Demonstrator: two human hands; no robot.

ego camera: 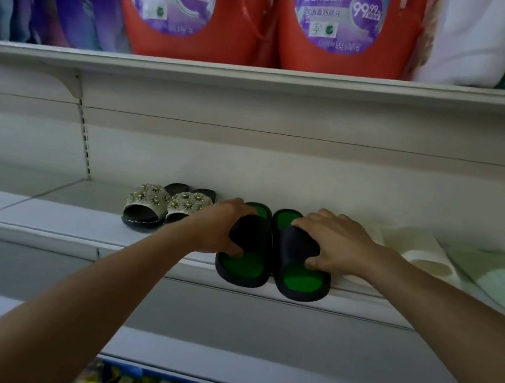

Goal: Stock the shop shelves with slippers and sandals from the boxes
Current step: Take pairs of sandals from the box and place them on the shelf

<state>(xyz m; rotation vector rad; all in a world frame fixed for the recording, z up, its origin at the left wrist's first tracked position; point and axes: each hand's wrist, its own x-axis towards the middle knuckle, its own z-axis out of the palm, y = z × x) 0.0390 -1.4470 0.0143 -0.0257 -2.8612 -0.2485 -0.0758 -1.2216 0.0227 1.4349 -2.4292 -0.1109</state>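
Each hand's grip holds one black-green slipper (267, 251) on the white shelf (70, 223).

Black slides (273, 256) w/ green insoles, beige flower-studded sandals (164, 206), red detergent jugs (275, 13).

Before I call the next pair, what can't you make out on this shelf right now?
- Head view: the straps of the black-and-green slippers are largely covered by the left hand and right hand.
- The pale footwear to their right is washed out; its type is unclear.
- The beaded sandals: their rear parts are hidden by their own straps.
- No boxes in view.
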